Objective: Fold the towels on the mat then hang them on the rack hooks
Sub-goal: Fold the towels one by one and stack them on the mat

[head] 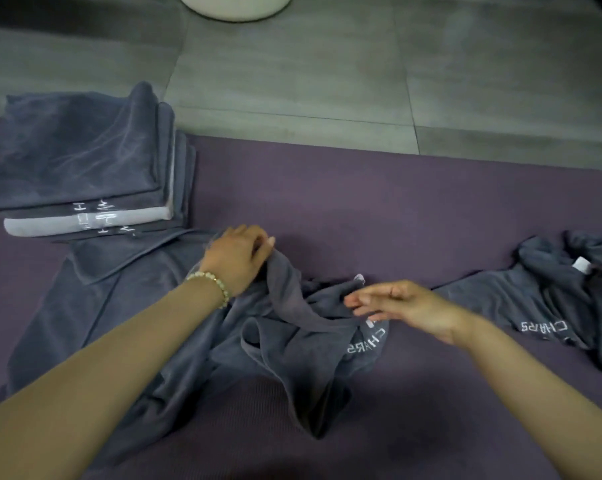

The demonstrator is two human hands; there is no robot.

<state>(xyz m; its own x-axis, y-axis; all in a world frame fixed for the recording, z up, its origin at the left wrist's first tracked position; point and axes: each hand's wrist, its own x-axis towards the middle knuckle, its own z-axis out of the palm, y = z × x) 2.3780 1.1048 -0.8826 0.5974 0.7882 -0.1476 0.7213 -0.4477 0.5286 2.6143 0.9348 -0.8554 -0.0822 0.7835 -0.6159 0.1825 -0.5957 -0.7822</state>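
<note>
A crumpled dark grey towel (pixel 292 344) with white lettering lies in the middle of the purple mat (pixel 379 202). My left hand (pixel 239 258), with a bead bracelet on the wrist, pinches a raised edge of this towel. Just right of it, my right hand (pixel 403 308) hovers over the towel with fingers spread and nothing in them. A stack of folded grey towels (pixel 74 164) sits at the mat's far left. Another unfolded towel (pixel 549 299) lies bunched at the right. A flat towel (pixel 85 306) spreads under my left forearm.
Grey floor tiles (pixel 292 74) run beyond the mat's far edge. A round white object (pixel 235 5) stands on the floor at the top, partly cut off. No rack or hooks show in this view.
</note>
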